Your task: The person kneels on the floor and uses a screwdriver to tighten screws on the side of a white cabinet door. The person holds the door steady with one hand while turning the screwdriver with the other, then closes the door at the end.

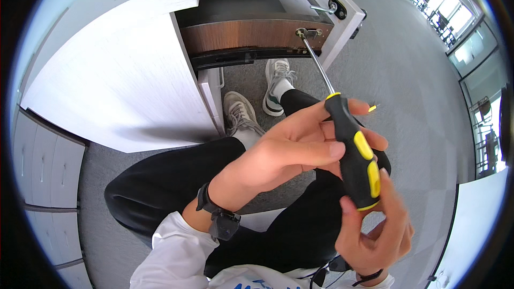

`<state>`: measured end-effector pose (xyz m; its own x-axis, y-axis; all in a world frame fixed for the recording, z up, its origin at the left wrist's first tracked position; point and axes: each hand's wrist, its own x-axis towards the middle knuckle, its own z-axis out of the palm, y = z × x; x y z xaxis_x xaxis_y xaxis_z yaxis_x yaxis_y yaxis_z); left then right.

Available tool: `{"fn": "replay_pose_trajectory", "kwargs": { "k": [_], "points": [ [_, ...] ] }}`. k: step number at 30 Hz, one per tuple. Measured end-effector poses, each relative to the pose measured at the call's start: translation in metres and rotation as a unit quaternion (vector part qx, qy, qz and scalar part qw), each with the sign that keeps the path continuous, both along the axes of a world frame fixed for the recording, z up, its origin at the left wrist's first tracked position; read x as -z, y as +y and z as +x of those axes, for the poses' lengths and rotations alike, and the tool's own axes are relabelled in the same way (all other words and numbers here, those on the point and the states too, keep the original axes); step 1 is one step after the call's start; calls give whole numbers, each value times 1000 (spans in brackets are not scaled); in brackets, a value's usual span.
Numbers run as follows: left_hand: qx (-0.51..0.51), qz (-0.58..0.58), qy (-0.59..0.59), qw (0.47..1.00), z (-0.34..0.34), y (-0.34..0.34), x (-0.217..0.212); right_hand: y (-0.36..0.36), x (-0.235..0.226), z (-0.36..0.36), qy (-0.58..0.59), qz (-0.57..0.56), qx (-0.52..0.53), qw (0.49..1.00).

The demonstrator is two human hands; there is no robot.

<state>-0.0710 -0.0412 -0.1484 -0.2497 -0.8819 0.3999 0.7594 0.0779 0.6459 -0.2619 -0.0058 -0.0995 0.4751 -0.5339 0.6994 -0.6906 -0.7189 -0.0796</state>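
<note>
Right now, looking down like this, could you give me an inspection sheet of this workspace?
Surface: grey carpet floor; white desk top at left.
Job's things: black-and-yellow screwdriver, its tip at a metal fitting on the brown wooden panel under the desk.
Clutter: nothing seen.
Hands: left hand wraps the upper handle; right hand grips the handle's end.
Cables: thin dark cord near the shirt.
Surroundings: white drawer cabinet, the person's two sneakers, windows and chairs far right.
</note>
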Motion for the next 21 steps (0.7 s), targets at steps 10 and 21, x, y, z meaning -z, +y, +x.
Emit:
{"fn": "replay_pose_trajectory", "kwargs": {
  "k": [10, 21],
  "points": [
    [-120, 88, -91, 985, 12, -3, -4, -33, -7, 22, -19, 71, -77, 994],
    [-592, -146, -585, 536, 83, -23, -64, -68, -4, 36, -175, 20, -52, 983]
  ]
}}
